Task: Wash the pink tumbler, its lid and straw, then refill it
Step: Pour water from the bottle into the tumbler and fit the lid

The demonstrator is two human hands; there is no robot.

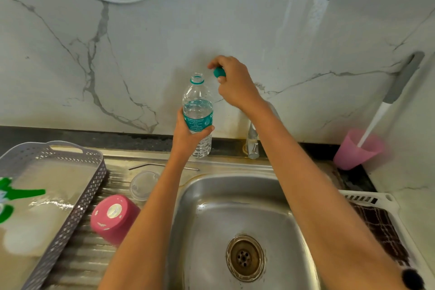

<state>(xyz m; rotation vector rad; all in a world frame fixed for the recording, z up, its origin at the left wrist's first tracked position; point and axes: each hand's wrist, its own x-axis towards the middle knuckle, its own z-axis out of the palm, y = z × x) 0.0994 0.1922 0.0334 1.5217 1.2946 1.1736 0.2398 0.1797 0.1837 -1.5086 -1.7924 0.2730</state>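
The pink tumbler (pixel 114 218) stands upside down on the ribbed draining board, left of my left forearm. Behind it lies its clear lid (pixel 142 185), and the metal straw (pixel 150 165) rests flat near the back of the board. My left hand (pixel 188 133) grips a clear water bottle (pixel 198 110) with a teal label, upright above the counter, its neck uncapped. My right hand (pixel 235 82) pinches the teal bottle cap (pixel 219 71) just right of the bottle's mouth.
The steel sink (pixel 235 214) with its drain lies below my arms, the tap (pixel 253 141) behind it. A grey perforated basket (pixel 70 195) sits at the left. A pink cup (pixel 359 149) with a white handle in it stands at the right, above a white rack (pixel 376 200).
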